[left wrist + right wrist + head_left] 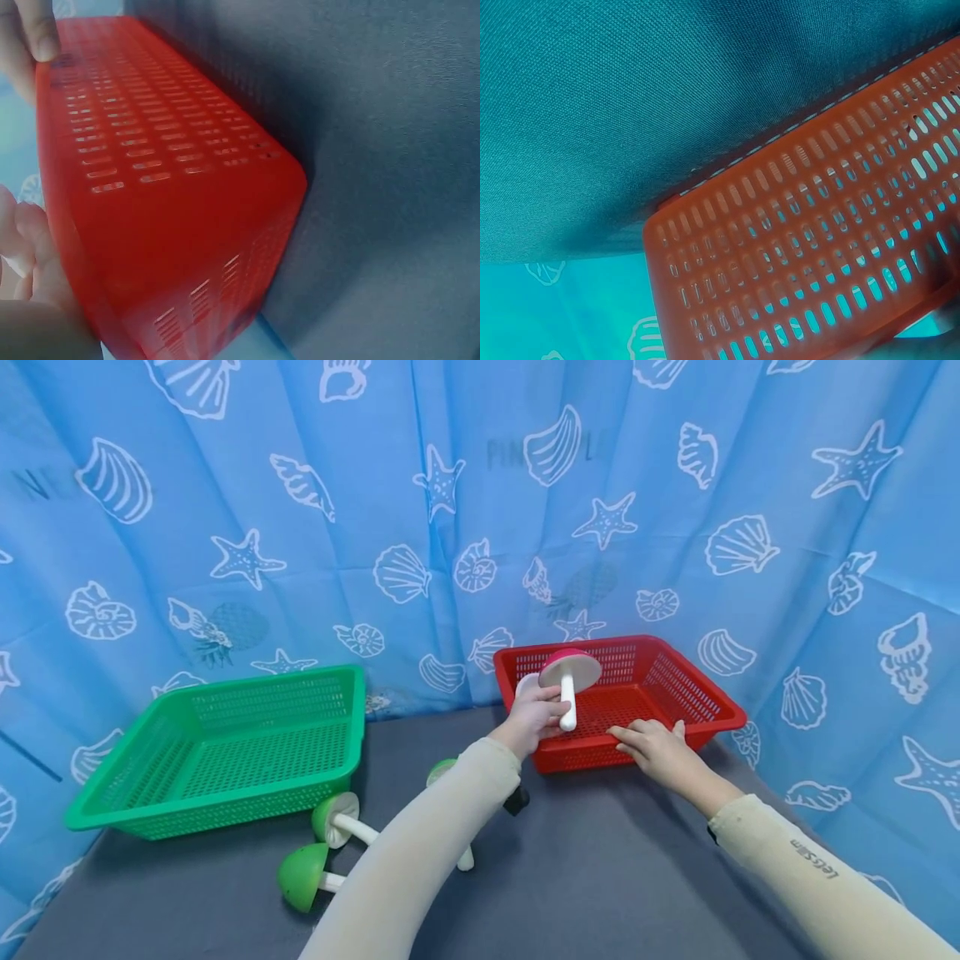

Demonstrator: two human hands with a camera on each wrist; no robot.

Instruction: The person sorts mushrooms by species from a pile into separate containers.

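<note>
In the head view my left hand [534,718] holds a toy mushroom [573,670] with a red-pink cap and white stem over the near left corner of the red basket [686,693]. Behind its fingers shows a second pale round cap [527,684], partly hidden. My right hand [663,756] grips the basket's front rim. From the left wrist the basket's slotted outer wall [172,187] fills the middle, with fingers of both hands along its rim. The right wrist view shows the slotted side [795,247] close up.
To the left stands a green basket [225,810]. In front of it lie green-capped toy mushrooms [303,877] with white stems, partly hidden by my left sleeve [442,827]. A grey cloth [600,860] covers the table. A blue shell-patterned curtain [480,527] hangs right behind the baskets.
</note>
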